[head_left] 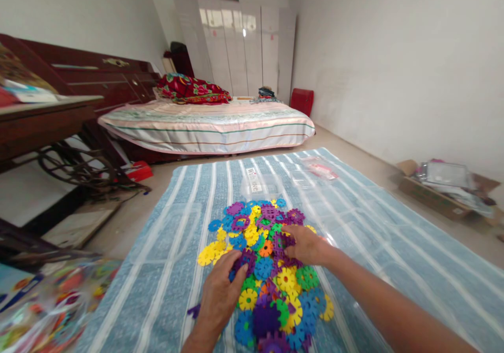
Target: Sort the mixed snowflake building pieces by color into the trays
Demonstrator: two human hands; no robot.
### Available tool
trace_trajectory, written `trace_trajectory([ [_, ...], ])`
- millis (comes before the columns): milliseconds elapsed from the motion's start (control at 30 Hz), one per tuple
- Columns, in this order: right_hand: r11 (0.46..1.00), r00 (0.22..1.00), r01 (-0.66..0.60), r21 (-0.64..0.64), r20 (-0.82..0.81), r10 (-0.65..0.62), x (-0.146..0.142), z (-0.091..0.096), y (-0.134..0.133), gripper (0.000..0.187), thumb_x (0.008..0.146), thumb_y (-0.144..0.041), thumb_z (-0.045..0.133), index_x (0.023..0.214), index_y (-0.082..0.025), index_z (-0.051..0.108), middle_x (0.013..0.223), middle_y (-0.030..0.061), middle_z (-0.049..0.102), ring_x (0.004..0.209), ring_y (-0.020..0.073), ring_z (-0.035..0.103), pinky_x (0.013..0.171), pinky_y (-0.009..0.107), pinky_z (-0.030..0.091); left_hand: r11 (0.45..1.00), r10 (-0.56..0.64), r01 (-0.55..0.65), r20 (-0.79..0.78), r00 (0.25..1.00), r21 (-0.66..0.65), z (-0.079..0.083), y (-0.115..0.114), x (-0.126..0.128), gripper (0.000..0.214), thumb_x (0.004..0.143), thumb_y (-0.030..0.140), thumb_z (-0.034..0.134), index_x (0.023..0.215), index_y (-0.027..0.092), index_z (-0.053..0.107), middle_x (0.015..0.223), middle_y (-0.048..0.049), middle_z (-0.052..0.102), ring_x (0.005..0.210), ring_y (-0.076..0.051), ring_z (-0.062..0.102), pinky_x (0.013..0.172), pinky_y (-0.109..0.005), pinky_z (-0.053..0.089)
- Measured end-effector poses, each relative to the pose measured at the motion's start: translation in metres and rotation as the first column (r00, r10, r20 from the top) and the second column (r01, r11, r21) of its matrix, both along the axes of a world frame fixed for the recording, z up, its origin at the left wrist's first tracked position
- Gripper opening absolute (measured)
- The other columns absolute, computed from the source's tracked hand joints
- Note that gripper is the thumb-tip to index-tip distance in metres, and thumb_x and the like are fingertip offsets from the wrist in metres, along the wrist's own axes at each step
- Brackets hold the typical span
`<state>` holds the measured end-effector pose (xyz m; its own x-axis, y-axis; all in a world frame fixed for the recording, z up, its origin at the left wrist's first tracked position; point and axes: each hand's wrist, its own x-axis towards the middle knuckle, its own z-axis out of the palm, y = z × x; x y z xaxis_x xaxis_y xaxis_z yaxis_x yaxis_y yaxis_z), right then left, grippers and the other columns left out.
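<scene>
A heap of flat plastic snowflake building discs [264, 268] in yellow, blue, green, purple and orange is spread on a striped cloth [165, 269]. At the heap's left side my left hand [220, 289] has its thumb and fingers closed around a purple notched piece [247, 260]. My right hand [307, 244] reaches in from the right, its thumb and fingers bent around another purple piece [280, 244] on the pile. Part of that grip is hidden by other discs. A larger purple square piece [266, 319] lies at the near end.
A clear plastic box with a printed label [254, 181] stands just beyond the heap. Transparent plastic sheets or lids [169, 232] lie on the cloth. A bed [212, 127] is at the back, a cardboard box [437, 193] right, a treadle sewing table [43, 117] left.
</scene>
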<state>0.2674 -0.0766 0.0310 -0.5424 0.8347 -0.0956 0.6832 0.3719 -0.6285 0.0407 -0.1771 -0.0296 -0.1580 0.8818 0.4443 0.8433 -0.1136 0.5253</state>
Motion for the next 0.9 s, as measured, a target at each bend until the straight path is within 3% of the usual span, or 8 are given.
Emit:
trace_trajectory([
  [167, 0.999, 0.998, -0.007, -0.053, 0.063, 0.010, -0.010, 0.011, -0.004, 0.028, 0.062, -0.025, 0.066, 0.088, -0.015, 0.064, 0.081, 0.0029, 0.064, 0.074, 0.0166, 0.055, 0.060, 0.024, 0.039, 1.000, 0.002, -0.002, 0.044, 0.999, -0.003, 0.004, -0.001, 0.001, 0.034, 0.076, 0.044, 0.054, 0.099, 0.021, 0.064, 0.101, -0.0069, 0.068, 0.093, -0.021, 0.064, 0.081, -0.036, 0.053],
  [300, 0.995, 0.996, 0.083, -0.056, -0.023, -0.085, -0.008, 0.000, -0.004, 0.041, 0.055, -0.019, 0.070, 0.095, -0.017, 0.061, 0.079, -0.0005, 0.061, 0.072, 0.0146, 0.053, 0.059, 0.023, 0.037, 1.000, 0.012, -0.011, 0.103, 0.995, -0.018, 0.007, -0.002, 0.003, 0.031, 0.076, 0.040, 0.054, 0.100, 0.022, 0.062, 0.095, -0.0045, 0.068, 0.084, -0.019, 0.065, 0.075, -0.032, 0.054],
  [467, 0.993, 0.979, 0.107, -0.057, -0.171, -0.116, -0.001, -0.013, 0.001, 0.022, 0.057, -0.008, 0.062, 0.076, -0.018, 0.058, 0.068, -0.0049, 0.056, 0.065, 0.0111, 0.050, 0.056, 0.021, 0.035, 0.999, 0.022, -0.017, 0.151, 0.988, -0.036, 0.010, -0.002, 0.004, 0.030, 0.074, 0.038, 0.057, 0.099, 0.022, 0.062, 0.090, -0.0026, 0.067, 0.076, -0.017, 0.063, 0.067, -0.030, 0.054],
  [700, 0.979, 0.963, 0.166, -0.117, -0.194, -0.186, 0.009, -0.012, 0.008, 0.015, 0.054, -0.011, 0.063, 0.059, -0.017, 0.050, 0.055, -0.0075, 0.043, 0.054, 0.0083, 0.039, 0.051, 0.021, 0.028, 0.998, 0.052, -0.044, 0.193, 0.980, -0.046, 0.010, 0.000, 0.004, 0.038, 0.069, 0.040, 0.060, 0.102, 0.021, 0.061, 0.078, -0.0003, 0.063, 0.066, -0.015, 0.060, 0.062, -0.028, 0.053],
  [900, 0.956, 0.909, 0.140, -0.259, -0.349, -0.227, 0.025, -0.008, 0.011, 0.015, 0.053, -0.012, 0.062, 0.059, -0.017, 0.050, 0.054, -0.0079, 0.044, 0.052, 0.0068, 0.038, 0.049, 0.020, 0.030, 0.998, 0.055, -0.051, 0.168, 0.984, -0.027, 0.009, 0.004, -0.001, 0.040, 0.067, 0.049, 0.061, 0.097, 0.022, 0.064, 0.075, 0.0008, 0.064, 0.062, -0.015, 0.060, 0.059, -0.027, 0.052],
])
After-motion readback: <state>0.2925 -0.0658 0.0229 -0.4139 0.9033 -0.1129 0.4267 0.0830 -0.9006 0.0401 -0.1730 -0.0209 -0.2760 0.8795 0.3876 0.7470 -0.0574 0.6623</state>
